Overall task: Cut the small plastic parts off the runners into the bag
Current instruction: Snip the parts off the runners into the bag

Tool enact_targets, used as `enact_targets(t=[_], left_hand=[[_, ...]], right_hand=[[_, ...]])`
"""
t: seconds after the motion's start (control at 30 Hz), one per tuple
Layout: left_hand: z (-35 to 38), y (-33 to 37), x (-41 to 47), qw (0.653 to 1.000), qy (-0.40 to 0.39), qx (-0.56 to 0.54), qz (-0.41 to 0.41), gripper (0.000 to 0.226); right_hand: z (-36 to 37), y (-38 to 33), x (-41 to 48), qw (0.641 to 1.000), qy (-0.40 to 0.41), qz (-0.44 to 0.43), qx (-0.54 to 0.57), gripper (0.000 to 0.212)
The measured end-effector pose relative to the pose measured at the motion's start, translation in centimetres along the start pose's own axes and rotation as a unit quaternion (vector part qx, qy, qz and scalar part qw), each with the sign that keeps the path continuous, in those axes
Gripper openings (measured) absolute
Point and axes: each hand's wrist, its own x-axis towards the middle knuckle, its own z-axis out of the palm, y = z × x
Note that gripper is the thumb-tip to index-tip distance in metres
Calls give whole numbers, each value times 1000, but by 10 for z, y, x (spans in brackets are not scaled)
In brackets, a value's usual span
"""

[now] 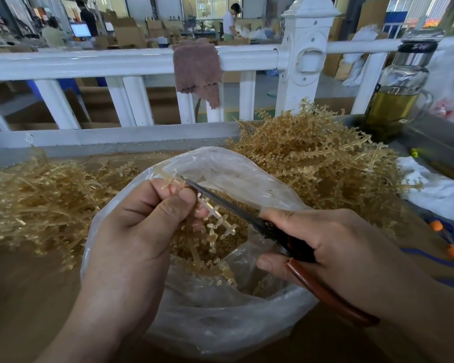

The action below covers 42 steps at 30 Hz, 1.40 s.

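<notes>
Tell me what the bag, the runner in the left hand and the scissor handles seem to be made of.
The clear crinkled bag: thin plastic film, glossy and see-through. The amber branched runner pinched by the left hand: moulded plastic, translucent, slightly shiny. The reddish-brown scissor handles in the right hand: smooth, probably plastic or a rubbery coating; the look leaves it open.

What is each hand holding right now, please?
Left hand: closed, pinching a runner over the bag.
Right hand: closed, gripping the scissors.
</notes>
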Motion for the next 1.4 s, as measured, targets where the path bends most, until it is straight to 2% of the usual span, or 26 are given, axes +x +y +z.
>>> enact_targets(t=[0.1, 0.33, 0.43, 0.83, 0.97, 1.13, 1.33, 1.4], left_hand=[[0, 1, 2, 999, -21, 37, 4, 8], [-1, 1, 1, 999, -11, 43, 2, 10], [-2, -2, -1, 1000, 9, 16, -5, 17], [0, -2, 0, 999, 22, 12, -23, 19], [-1, -2, -1, 999, 39, 32, -8, 18], [0, -2, 0, 998, 51, 40, 9, 16], [2, -1, 0, 998, 54, 26, 23, 18], [4, 0, -3, 996, 63, 55, 42, 19]], right_hand=[[0, 0, 0, 1000, 0, -2, 12, 52], [-5, -4, 0, 1000, -7, 15, -11, 55], [-6, -5, -1, 999, -8, 25, -20, 57], [-3, -1, 0, 999, -13, 30, 0, 55], [1, 3, 0, 999, -23, 39, 12, 58], [2, 8, 1, 997, -18, 41, 58, 52], [3, 4, 1, 998, -17, 26, 50, 49], [3, 3, 0, 999, -15, 20, 36, 48]])
